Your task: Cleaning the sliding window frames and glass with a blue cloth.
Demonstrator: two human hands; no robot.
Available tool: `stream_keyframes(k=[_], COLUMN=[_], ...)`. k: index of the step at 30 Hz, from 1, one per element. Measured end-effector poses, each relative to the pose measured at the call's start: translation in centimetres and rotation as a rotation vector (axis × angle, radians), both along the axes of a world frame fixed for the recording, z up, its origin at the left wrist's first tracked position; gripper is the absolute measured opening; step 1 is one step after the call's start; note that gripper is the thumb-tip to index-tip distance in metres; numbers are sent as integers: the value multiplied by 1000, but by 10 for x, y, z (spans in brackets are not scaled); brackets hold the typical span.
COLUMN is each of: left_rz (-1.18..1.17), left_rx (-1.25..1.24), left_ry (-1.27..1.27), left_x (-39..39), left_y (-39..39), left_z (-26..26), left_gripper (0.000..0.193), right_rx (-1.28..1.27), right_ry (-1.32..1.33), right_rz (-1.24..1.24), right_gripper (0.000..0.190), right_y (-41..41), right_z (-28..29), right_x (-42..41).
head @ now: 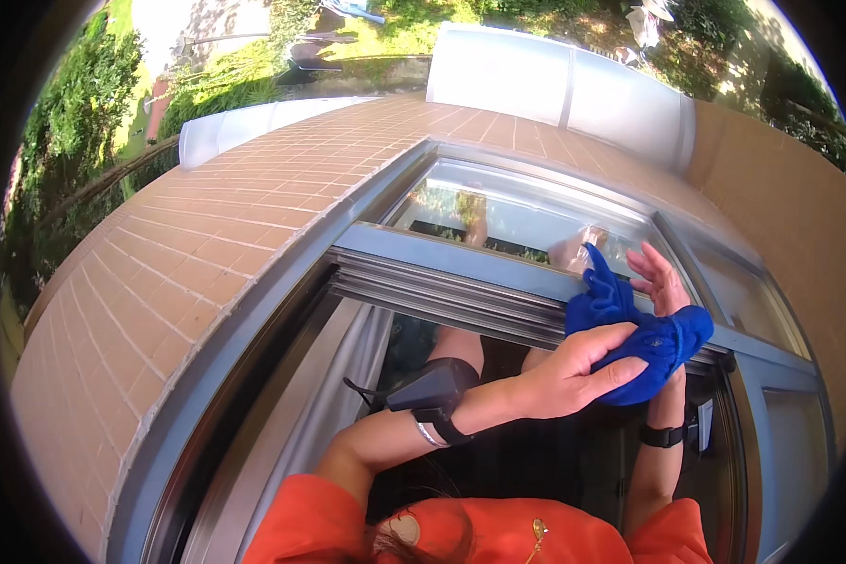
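A bunched blue cloth [652, 345] is between my two hands, over the sill of a window with a blue-grey metal frame [465, 257]. My left hand [578, 370] presses its fingers and thumb on the cloth from the left. My right hand [663, 278] has the cloth wrapped about its palm and wrist side, its bare fingers raised and slightly bent beyond it. Dark sliding tracks [451, 299] run under the cloth. Past the frame, the outer glass pane [522, 211] shows reflections. Both wrists wear dark straps, the left one with a dark device [433, 386].
A tiled outer wall [204, 240] curves away at the left, with white translucent awnings [500, 74] beyond. A grey curtain [338, 381] hangs inside the frame at the left. Another framed pane [740, 282] stands at the right. Greenery lies far below.
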State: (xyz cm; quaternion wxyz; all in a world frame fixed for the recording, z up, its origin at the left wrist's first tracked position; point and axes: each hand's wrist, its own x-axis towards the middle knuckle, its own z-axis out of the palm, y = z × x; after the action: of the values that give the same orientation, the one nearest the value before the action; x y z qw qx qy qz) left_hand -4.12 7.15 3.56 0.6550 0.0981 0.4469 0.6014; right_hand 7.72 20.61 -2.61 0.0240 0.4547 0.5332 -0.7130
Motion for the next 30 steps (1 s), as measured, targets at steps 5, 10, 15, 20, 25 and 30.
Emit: stream_keyframes(k=[5,10,15,20,25,30], left_rz=[94,585,749,4,-8,-301], left_rx=[157,-125,-697,-1125,-1228,-922], left_ry=[-558,-603,411,1451,1405,1187], left_x=[-18,-37,-75,-78,-51,23], left_y=[17,-56,-111,-150,-158,-97], left_z=[31,11,46,8,-41,-36], left_gripper=[40,46,33,38,26,26], right_rx=[-231,-374,-165,-104,116,46], right_ry=[-16,74,285,106,42,-164], right_rz=[4,-113,449,369,464,360], right_gripper=[51,44,46,42,31,22], right_y=[-26,-68,-144,-210,-199,-147], right_z=[52,50,66,54,32,46], right_x=[3,25,-48,-83,-78,-7])
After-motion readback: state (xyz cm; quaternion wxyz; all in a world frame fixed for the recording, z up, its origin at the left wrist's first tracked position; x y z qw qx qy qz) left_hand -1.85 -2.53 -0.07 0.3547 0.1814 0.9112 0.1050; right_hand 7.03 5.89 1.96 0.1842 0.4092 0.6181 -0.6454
